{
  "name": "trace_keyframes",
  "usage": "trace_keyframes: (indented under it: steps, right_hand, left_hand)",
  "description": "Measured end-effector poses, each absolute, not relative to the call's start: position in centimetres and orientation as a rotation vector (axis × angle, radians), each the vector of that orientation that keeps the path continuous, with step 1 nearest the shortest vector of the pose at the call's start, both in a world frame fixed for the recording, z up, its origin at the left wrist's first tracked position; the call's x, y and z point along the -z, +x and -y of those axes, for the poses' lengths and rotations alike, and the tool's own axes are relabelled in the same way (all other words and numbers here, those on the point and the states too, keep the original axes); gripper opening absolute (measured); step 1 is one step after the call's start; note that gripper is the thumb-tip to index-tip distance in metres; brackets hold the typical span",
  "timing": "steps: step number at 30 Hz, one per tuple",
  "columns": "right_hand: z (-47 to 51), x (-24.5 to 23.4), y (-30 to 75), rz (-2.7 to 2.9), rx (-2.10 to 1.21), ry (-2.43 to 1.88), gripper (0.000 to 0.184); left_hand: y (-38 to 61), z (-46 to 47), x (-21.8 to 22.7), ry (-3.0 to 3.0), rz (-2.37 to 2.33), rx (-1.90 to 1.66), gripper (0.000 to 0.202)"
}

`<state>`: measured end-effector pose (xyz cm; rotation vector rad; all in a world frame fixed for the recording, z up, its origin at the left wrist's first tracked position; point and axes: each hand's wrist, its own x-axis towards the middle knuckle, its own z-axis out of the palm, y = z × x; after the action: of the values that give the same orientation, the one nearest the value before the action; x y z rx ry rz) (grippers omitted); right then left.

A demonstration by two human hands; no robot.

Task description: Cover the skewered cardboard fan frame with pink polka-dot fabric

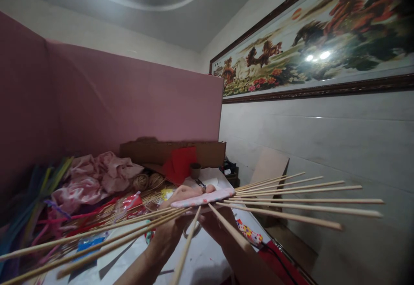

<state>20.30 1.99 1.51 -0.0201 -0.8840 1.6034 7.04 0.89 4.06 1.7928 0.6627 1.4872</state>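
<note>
A flat pale pink piece with a coloured pattern (211,197) is held up edge-on in front of me, with several thin wooden sticks (310,200) fanning out from it on all sides. My left hand (170,232) grips it from below on the left, and fingers show over its top edge. On the other side, my right hand (215,223) is closed on the same piece from underneath, its fingers mostly hidden. Two of the sticks point straight toward me between and over my forearms.
Crumpled pink cloth (97,177), balls of twine (141,182), red paper (181,162) and a small brown cup (195,170) lie toward the back. A dotted colourful object (248,232) with a black cord rests at right. Behind stands a pink partition (136,99); a tiled wall (323,138) borders the right.
</note>
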Motion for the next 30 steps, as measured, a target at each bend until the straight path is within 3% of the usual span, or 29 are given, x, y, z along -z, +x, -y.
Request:
trace_keyframes:
  steps: [9,15,20,24,28,30]
  right_hand:
    - [-2.3,-1.2,20.4,0.878,-1.587,-0.04,0.015]
    - [-3.4,-0.9,21.1,0.687,-1.612,-0.062,0.029]
    - [-3.8,-1.6,21.3,0.666,-1.558,0.022,0.031]
    - [-4.3,-1.4,21.4,0.529,-1.498,-0.003,0.024]
    - [-4.5,-0.9,21.3,0.494,-1.446,-0.083,0.02]
    - [-4.3,-0.8,21.0,0.571,-1.436,-0.087,0.018]
  left_hand:
    - [7.5,-1.1,-3.5,1.66,-0.592,-1.558,0.027]
    - [8.5,-0.3,-3.3,1.496,-0.778,-1.661,0.027]
    - [8.0,0.7,-3.1,1.84,-1.049,-1.969,0.02]
    - [7.7,1.3,-3.8,2.0,-1.12,-1.833,0.029]
    - [7.4,1.4,-4.4,2.191,-0.934,-1.893,0.006]
    - [6.9,1.3,-4.7,2.287,-0.882,-1.984,0.019]
